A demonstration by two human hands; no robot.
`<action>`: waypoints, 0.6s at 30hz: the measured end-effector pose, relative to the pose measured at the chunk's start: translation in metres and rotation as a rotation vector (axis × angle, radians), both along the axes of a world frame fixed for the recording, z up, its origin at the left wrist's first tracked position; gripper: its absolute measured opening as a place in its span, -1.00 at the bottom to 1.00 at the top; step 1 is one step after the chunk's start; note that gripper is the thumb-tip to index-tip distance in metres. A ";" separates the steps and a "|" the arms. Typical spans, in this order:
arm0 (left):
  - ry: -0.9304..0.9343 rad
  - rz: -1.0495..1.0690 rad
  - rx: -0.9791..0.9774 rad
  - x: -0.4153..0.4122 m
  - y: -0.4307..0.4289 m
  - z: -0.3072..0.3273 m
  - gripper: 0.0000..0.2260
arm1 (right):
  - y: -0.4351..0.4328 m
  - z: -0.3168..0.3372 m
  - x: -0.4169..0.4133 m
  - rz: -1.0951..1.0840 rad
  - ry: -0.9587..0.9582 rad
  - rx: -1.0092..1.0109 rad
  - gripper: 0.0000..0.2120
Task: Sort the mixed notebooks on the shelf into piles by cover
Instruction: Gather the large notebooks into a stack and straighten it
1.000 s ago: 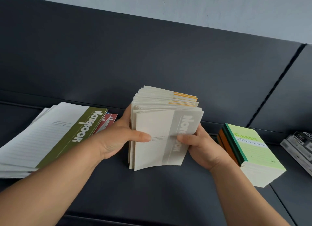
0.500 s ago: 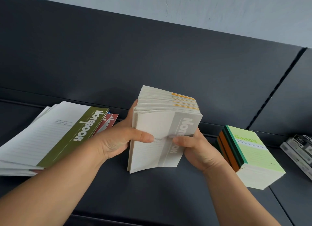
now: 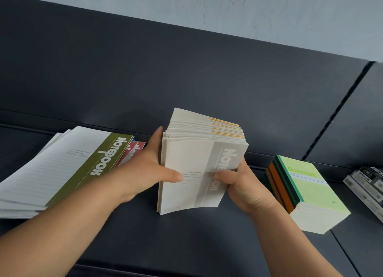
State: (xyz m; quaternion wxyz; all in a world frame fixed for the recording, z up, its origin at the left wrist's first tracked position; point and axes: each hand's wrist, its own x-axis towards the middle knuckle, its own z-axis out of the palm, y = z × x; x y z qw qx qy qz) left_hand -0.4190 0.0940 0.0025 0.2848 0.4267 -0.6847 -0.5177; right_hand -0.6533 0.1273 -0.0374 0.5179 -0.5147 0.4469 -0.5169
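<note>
Grey-band "Notebook" stack (image 3: 199,167) upright at shelf centre, some spines orange; olive-band notebook pile (image 3: 68,165) flat on left; green "Gambit" pile (image 3: 308,191) on right.

Head-worn view, close, downward onto shelf (image 3: 186,245)

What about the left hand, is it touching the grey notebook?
Touching. The head view shows the left hand gripping the side of the grey notebook, with its thumb lying flat across the front cover.
</note>
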 end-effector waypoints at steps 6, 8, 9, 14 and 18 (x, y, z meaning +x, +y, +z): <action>0.208 0.075 -0.001 -0.018 0.024 -0.008 -0.34 | 0.000 -0.001 0.002 -0.005 -0.010 -0.031 -0.15; 0.248 0.042 -0.001 -0.020 0.023 -0.005 -0.32 | 0.000 -0.002 0.003 0.015 0.001 -0.042 -0.13; 0.262 0.027 0.005 -0.020 0.021 -0.005 -0.31 | -0.001 -0.002 0.003 0.024 0.003 -0.042 -0.13; 0.212 -0.047 0.030 -0.013 0.014 -0.006 -0.22 | -0.003 -0.004 0.001 0.004 0.023 -0.029 -0.15; 0.125 -0.067 0.056 -0.006 0.008 -0.007 -0.24 | -0.003 -0.004 -0.002 -0.013 0.031 -0.025 -0.19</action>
